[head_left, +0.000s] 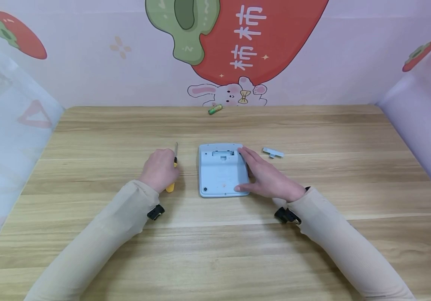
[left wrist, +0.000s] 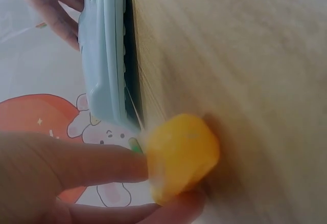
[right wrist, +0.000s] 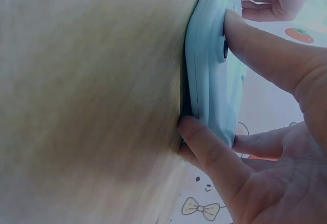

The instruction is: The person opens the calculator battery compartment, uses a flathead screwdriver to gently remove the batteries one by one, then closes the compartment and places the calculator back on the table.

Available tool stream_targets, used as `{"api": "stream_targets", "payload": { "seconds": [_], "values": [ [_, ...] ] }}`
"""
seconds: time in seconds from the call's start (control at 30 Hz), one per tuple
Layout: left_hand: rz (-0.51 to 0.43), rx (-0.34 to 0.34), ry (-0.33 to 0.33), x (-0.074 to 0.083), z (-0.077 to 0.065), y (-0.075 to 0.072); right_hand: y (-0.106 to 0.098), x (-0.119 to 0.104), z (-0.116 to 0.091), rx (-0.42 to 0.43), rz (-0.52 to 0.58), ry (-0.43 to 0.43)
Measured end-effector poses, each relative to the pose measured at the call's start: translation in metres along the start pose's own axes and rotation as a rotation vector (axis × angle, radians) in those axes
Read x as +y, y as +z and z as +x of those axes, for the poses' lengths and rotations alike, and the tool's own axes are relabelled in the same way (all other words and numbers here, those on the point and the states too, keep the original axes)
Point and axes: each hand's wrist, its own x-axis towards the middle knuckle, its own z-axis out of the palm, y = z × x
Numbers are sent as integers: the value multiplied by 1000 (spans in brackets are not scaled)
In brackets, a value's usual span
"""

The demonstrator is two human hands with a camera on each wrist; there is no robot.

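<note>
A light blue calculator (head_left: 221, 173) lies face down on the table, its battery compartment (head_left: 223, 153) uncovered near the far edge. My right hand (head_left: 268, 177) holds it by the right side. The thumb rests on the back panel, and in the right wrist view other fingers (right wrist: 209, 152) reach the side and far corner. To the left of the calculator, my left hand (head_left: 158, 169) grips a screwdriver (head_left: 170, 187) by its yellow handle (left wrist: 184, 155), the metal shaft pointing away from me. A small light blue battery cover (head_left: 273, 153) sits right of the calculator.
A green battery (head_left: 215, 109) lies at the table's back edge, against the printed backdrop (head_left: 125, 75). Wood-grain tabletop (head_left: 215, 259) stretches around the calculator, with light side walls (head_left: 12, 125) at left and right.
</note>
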Motion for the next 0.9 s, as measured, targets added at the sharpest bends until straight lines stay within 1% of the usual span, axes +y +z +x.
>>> {"api": "stream_targets", "payload": {
  "seconds": [0.43, 0.6, 0.7, 0.77, 0.9],
  "values": [
    [24, 13, 7, 0, 0, 1, 1, -1, 1, 10, -9, -5],
    [87, 47, 21, 2, 0, 1, 1, -2, 1, 12, -14, -8],
    [128, 86, 53, 4, -1, 1, 1, -2, 1, 10, -15, -6],
    [141, 116, 97, 6, -1, 1, 1, -2, 1, 10, -16, -8],
    [116, 161, 192, 8, 1, 3, 0, -2, 1, 10, -17, -11]
  ]
}}
